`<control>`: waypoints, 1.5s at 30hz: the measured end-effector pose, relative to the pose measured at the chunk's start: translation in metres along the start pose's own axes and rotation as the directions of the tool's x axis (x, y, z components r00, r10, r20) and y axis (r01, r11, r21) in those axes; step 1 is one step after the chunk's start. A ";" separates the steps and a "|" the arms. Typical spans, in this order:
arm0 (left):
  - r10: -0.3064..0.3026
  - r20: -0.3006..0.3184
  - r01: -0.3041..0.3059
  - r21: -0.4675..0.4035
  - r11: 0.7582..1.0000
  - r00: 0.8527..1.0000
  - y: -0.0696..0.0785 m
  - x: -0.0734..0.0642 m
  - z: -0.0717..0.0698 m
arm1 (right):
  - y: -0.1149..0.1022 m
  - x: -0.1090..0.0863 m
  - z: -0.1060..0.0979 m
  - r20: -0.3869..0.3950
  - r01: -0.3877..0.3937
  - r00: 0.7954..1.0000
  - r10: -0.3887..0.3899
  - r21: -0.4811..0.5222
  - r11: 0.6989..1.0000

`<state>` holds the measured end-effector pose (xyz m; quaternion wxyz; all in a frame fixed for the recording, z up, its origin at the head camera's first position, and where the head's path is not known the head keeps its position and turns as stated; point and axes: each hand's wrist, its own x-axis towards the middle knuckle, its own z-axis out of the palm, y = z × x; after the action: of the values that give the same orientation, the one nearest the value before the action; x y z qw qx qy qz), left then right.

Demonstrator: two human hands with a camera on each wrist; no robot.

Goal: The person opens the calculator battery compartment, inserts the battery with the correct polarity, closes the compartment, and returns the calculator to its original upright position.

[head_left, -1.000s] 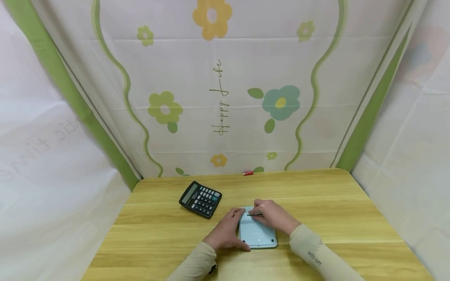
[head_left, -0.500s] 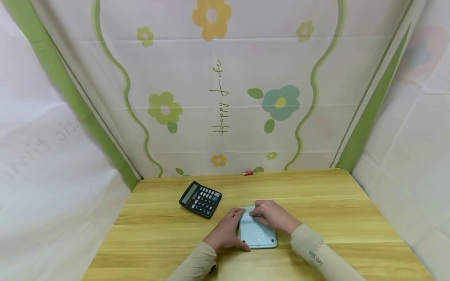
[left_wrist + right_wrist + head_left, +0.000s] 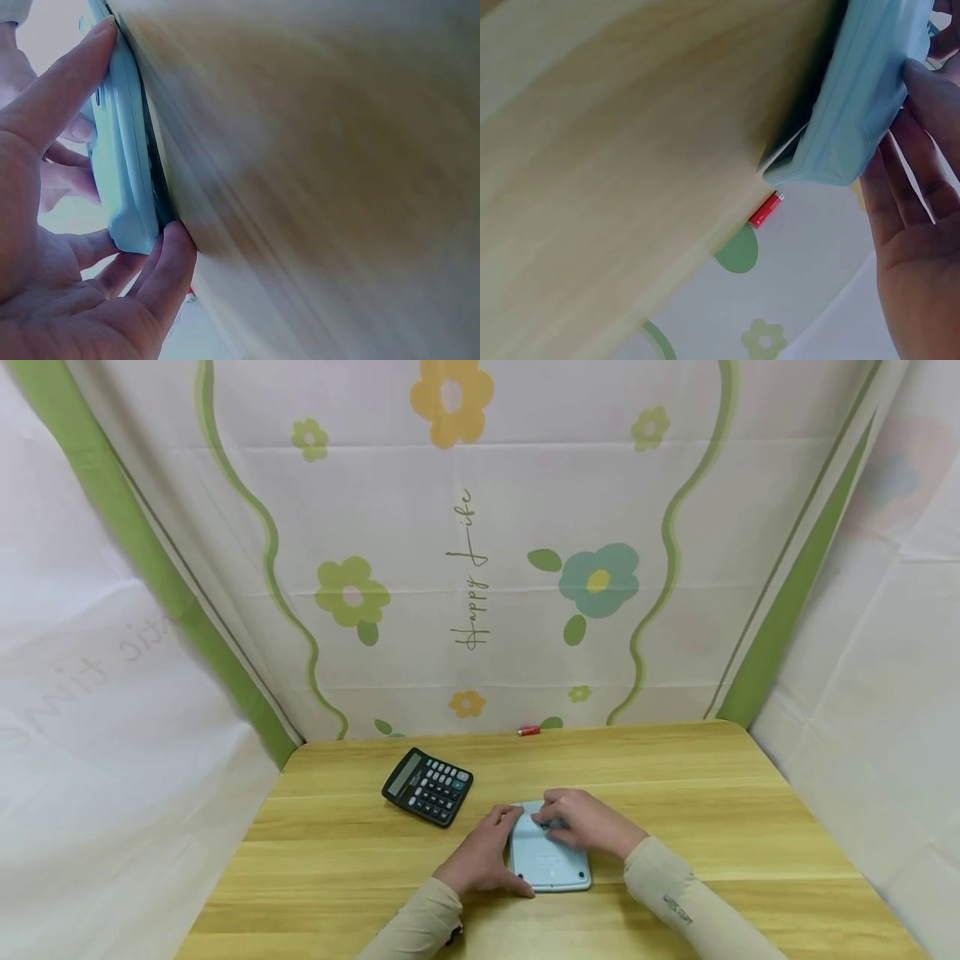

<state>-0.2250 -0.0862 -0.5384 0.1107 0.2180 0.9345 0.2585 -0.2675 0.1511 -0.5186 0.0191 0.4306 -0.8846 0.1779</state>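
Observation:
A light-blue calculator [image 3: 547,860] lies back up on the wooden table. My left hand [image 3: 487,853] grips it along its left side, thumb at the near corner and fingers at the far one. In the left wrist view, fingertips [image 3: 178,236] of this hand reach under the raised end. My right hand [image 3: 585,820] bends over the far part of the back, around a small dark spot [image 3: 545,825]. From the right wrist, its thumb [image 3: 922,79] rests against the back. I cannot tell whether those fingers pinch anything.
A black desk calculator [image 3: 429,786] lies keys up, left of and behind the blue one. By the table's far edge sits a red battery [image 3: 528,731] with a silver end. A flower-printed cloth [image 3: 405,527] hangs behind and at both sides.
A dark line beside my right fingers vanishes, then a dark spot shows between them. The right hand shifts slightly right and nearer. My left hand and both calculators stay put.

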 end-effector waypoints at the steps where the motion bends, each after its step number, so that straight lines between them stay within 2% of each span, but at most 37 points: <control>1: 0.000 -0.001 0.000 -0.002 1.000 1.000 0.000 0.000 0.000 | 0.000 0.000 -0.001 0.008 -0.005 1.000 0.005 -0.001 1.000; 17: -0.006 0.004 0.006 -0.006 1.000 1.000 0.000 -0.002 -0.001 | 0.003 -0.003 0.001 0.014 -0.025 1.000 0.024 0.046 0.999; 23: -0.013 0.008 0.013 -0.015 1.000 1.000 0.002 -0.003 -0.003 | 0.003 -0.006 0.000 0.003 -0.023 1.000 0.023 0.030 0.999; 28: -0.009 0.007 0.009 -0.005 1.000 1.000 0.005 -0.004 -0.004 | 0.004 -0.013 -0.004 -0.022 -0.016 1.000 0.016 0.002 1.000; 38: -0.007 -0.005 0.007 -0.004 1.000 1.000 0.006 -0.005 -0.002 | 0.014 -0.033 -0.011 -0.040 -0.086 0.995 0.086 0.016 0.996; 41: -0.006 -0.006 0.006 -0.006 1.000 1.000 0.006 -0.004 -0.002 | 0.016 -0.038 -0.013 -0.044 -0.113 0.992 0.115 0.043 0.993; 45: -0.008 -0.005 0.008 -0.005 1.000 1.000 0.003 -0.004 -0.001 | 0.018 -0.042 -0.012 -0.043 -0.126 0.990 0.133 0.144 0.982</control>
<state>-0.2206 -0.0862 -0.5353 0.1098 0.2134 0.9350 0.2609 -0.2558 0.1969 -0.5209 0.0004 0.3674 -0.8953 0.2520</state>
